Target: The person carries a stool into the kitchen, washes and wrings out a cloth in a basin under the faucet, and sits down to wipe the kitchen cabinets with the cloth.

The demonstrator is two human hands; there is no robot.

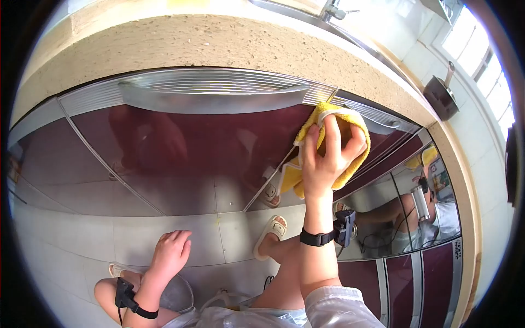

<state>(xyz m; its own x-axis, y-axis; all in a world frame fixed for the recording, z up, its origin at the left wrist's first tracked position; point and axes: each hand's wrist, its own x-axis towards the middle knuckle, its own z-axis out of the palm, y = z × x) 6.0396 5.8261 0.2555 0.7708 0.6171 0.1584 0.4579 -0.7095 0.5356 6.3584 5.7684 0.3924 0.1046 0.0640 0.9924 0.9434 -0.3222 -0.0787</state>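
Observation:
A yellow cloth with a pale edge is under the fingers of my right hand, which presses it against the glossy dark red cabinet front near the right end of a long metal handle. Part of the cloth hangs down to the left of that wrist. My left hand rests over my knee at the lower left, with nothing in it, its fingers loosely together and slightly bent. Black straps with small devices sit on both wrists.
Above the cabinet runs a speckled beige countertop edge. A dark pot stands on the counter at the right, near a window. A faucet is at the top. Mirror-like cabinet doors stand on the right, above grey floor tiles.

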